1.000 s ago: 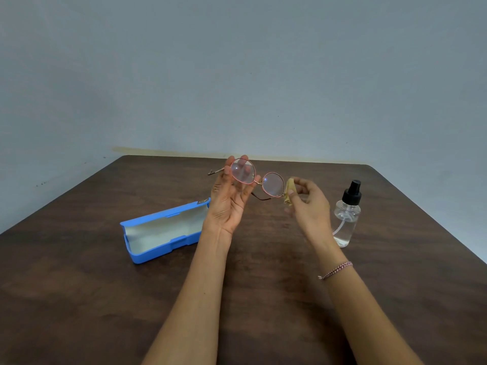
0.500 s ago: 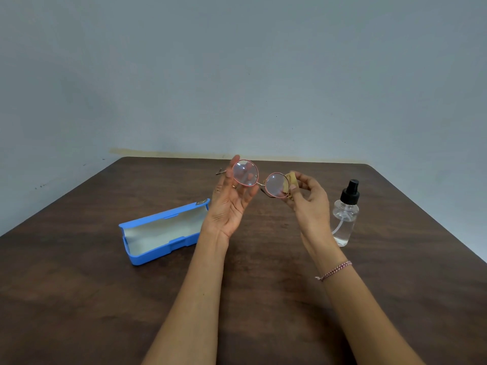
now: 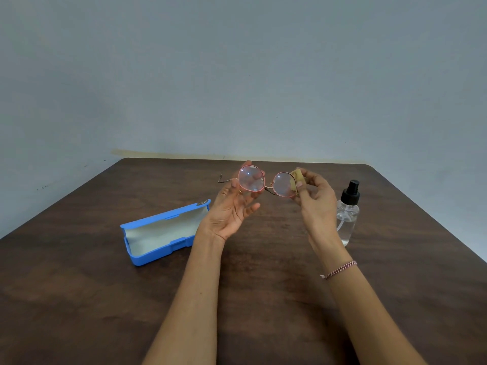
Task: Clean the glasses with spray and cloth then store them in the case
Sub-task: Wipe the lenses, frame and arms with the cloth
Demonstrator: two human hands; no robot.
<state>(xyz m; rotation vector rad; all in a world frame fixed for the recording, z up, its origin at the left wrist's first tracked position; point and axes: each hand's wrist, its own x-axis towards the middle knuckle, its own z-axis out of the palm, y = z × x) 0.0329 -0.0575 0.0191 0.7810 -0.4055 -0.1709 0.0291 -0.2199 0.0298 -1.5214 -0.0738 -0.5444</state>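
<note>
The glasses (image 3: 264, 182) are held in the air above the table (image 3: 79, 299), nearer than the far edge. The left hand (image 3: 232, 206) is half open, its grip closed only on the left rim. The right hand (image 3: 315, 196) is pinched on the folded cloth (image 3: 297, 176) against the right lens. The frame is judged thin, light and easily bent; it is better held at the rims. Left of the glasses the case (image 3: 163, 233) lies open, and right of them the spray bottle (image 3: 347, 214) stands.
</note>
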